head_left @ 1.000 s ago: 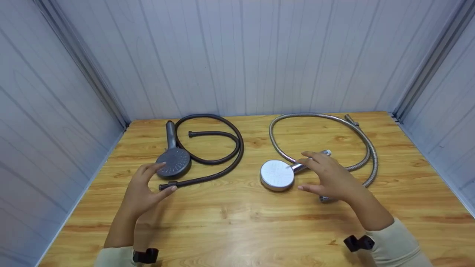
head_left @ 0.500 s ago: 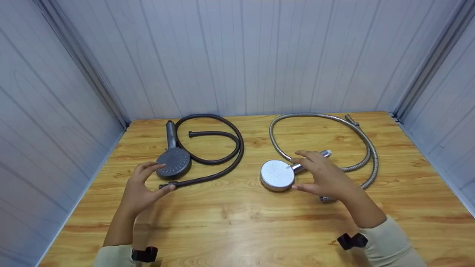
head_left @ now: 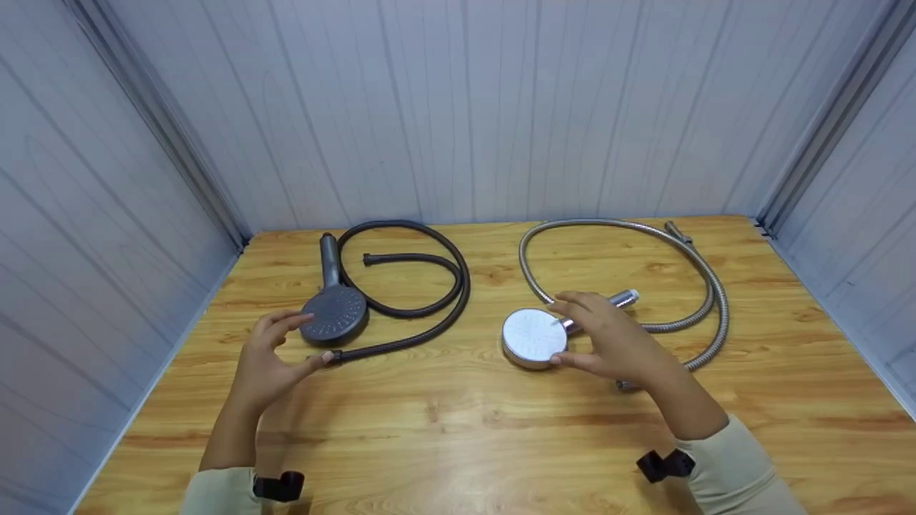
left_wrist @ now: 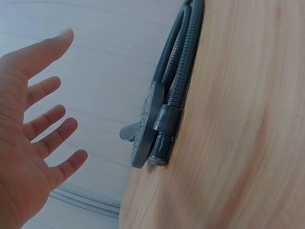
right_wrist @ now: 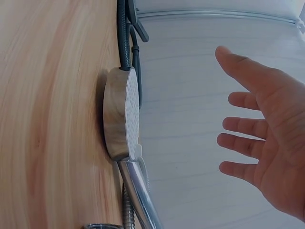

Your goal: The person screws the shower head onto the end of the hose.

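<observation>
On the left of the table lies a dark grey shower head (head_left: 334, 315), its handle toward the back wall. A black shower hose (head_left: 401, 348) loops beside it, one end fitting (left_wrist: 164, 133) close to the head's rim. Above these hovers my left hand (head_left: 268, 368), fingers spread and holding nothing; the left wrist view shows a gap to the shower head. A chrome shower head (head_left: 534, 336) with a white face lies right of centre. My right hand (head_left: 612, 343) hovers over its handle (right_wrist: 140, 191), fingers apart and touching nothing. It hides part of the handle in the head view.
A silver metal shower hose (head_left: 723, 307) curls behind and right of the chrome head, one end fitting (head_left: 626, 385) partly behind my right wrist. White panel walls (head_left: 429, 107) stand at the back and both sides. The wooden table (head_left: 444, 443) extends in front.
My right hand has moved left, from above the handle's middle toward the chrome shower head. My left hand has shifted slightly left. Both shower heads and hoses lie where they were.
</observation>
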Motion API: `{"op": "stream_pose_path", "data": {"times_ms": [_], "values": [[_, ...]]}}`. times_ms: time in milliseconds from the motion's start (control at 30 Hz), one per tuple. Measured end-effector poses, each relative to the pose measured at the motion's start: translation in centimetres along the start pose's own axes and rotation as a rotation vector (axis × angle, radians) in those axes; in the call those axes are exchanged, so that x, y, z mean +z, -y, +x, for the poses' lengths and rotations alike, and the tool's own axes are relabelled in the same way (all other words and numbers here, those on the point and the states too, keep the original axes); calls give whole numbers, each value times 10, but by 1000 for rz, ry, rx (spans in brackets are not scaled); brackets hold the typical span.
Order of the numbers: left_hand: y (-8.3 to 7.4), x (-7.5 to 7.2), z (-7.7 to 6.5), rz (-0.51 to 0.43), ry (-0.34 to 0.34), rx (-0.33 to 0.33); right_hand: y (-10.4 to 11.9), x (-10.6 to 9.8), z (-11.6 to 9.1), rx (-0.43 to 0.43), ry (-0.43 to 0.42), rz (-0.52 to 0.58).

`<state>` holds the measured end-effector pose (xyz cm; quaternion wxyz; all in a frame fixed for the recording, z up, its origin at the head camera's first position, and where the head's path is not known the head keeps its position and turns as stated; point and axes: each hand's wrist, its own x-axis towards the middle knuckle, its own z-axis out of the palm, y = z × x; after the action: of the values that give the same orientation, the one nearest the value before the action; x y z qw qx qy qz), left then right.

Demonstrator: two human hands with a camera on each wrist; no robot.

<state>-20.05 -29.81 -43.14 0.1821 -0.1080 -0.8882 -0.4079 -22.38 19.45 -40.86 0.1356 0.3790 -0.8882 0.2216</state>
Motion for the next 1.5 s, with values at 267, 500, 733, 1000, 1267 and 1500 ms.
{"op": "stream_pose_path", "data": {"times_ms": [267,500,733,1000,1267,1500], "values": [[3,2,3,-9,8,-20,3,8,4,-1,-17,24],[8,2,4,-43,11,-53,6,17,9,-22,-15,50],[13,3,2,-79,13,-92,11,27,15,-30,17,60],[19,4,2,-77,-9,-106,15,41,31,-94,19,40],[27,9,4,-87,-15,-126,18,54,38,-85,43,53],[29,14,9,-99,-8,-153,21,62,46,-63,60,73]]}}
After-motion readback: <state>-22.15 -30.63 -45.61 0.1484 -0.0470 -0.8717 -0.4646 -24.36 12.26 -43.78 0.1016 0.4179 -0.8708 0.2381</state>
